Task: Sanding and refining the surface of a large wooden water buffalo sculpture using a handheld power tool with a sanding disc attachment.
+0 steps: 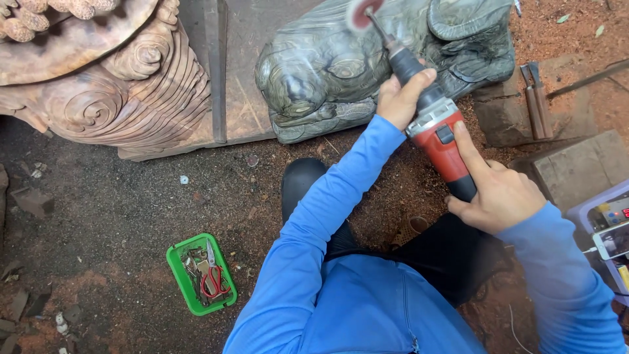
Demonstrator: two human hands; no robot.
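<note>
A red and black handheld rotary grinder (440,134) points up and left, its spinning pink sanding head (360,13) against the top of a dark grey-green carved wooden figure (314,72). My left hand (400,98) grips the black neck of the tool near its shaft. My right hand (496,190) wraps the red rear body, thumb along its side. Both arms wear blue sleeves.
A large reddish-brown carved wood sculpture (111,78) stands at the upper left. A green tray (200,273) with scissors and small tools lies on the sawdust-covered ground. Chisels (536,98) rest at the upper right. A phone (612,241) sits on a box at the right edge.
</note>
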